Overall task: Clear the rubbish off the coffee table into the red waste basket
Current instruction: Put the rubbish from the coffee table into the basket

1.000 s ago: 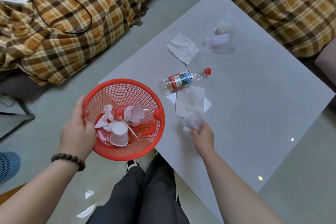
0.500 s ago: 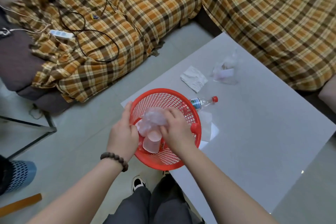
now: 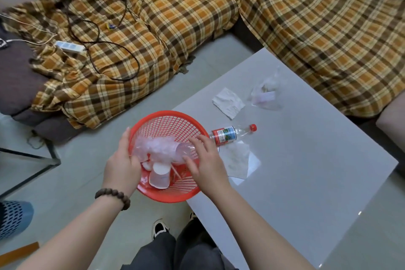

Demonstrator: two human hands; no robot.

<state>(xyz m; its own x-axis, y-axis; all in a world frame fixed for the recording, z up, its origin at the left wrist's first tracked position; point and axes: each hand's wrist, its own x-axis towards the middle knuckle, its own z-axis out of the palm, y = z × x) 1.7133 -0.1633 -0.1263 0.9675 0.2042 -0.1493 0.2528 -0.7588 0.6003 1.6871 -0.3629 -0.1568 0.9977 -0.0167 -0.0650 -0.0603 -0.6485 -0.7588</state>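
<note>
My left hand [image 3: 121, 163] grips the left rim of the red waste basket [image 3: 173, 117], held beside the grey coffee table [image 3: 306, 171]. My right hand [image 3: 205, 160] hovers over the basket's right side with fingers spread and nothing in it. Inside lie a crumpled clear plastic bag [image 3: 153, 147], a white paper cup [image 3: 160, 176] and a thin stick. On the table a plastic bottle [image 3: 230, 133] with a red cap lies beside the basket. A flat tissue [image 3: 237, 161], a folded napkin [image 3: 228, 102] and a clear plastic bag [image 3: 267, 94] also rest there.
A sofa under an orange plaid cover [image 3: 328, 35] wraps the far side, with a power strip [image 3: 69, 46] and black cable on it. A glass side table [image 3: 28, 155] stands at left. My legs and shoe [image 3: 160, 229] are below the basket.
My right hand carried the crumpled plastic bag from the table into the basket and let it go there. The basket came nearer the bottle. The view tilted up toward the sofa.
</note>
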